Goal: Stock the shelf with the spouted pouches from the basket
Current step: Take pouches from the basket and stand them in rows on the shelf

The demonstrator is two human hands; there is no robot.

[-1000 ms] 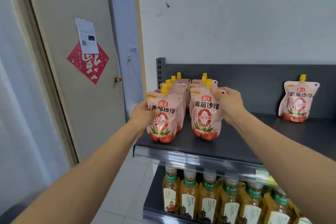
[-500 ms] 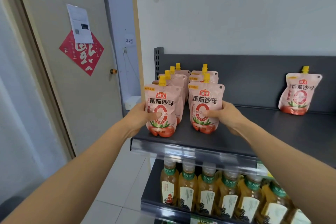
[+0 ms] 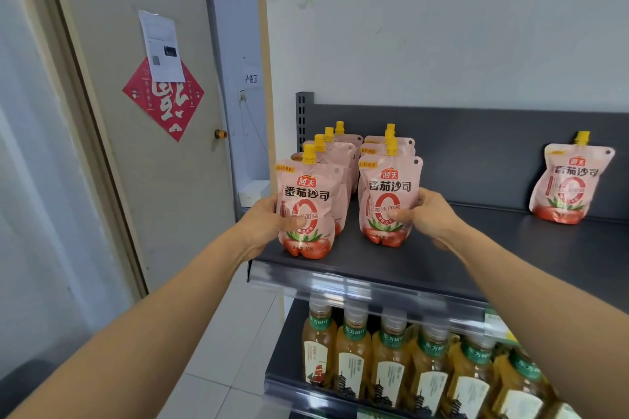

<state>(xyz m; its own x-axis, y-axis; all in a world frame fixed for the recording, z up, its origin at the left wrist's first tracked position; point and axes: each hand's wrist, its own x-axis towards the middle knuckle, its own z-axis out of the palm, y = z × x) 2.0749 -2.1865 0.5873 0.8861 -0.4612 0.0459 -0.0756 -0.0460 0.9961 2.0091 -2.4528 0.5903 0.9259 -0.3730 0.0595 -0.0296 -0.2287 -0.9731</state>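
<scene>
Two rows of pink spouted pouches with yellow caps stand on the dark grey shelf [image 3: 476, 258] at its left end. My left hand [image 3: 263, 218] grips the front pouch of the left row [image 3: 306, 194], thumb across its front. My right hand [image 3: 427, 214] grips the front pouch of the right row [image 3: 388, 187] the same way. Both pouches stand upright with their bases on the shelf. A single pouch [image 3: 571, 180] leans against the back panel at the far right. The basket is out of view.
Bottles of amber tea [image 3: 391, 364] fill the shelf below. A door [image 3: 143, 146] with a red diamond decoration and a paper notice stands to the left. White floor tiles show beneath my left arm. Bare shelf lies between the rows and the lone pouch.
Both hands slid from the pouches' upper edges down to their middles, thumbs now across the fronts. The two front pouches stay upright on the shelf.
</scene>
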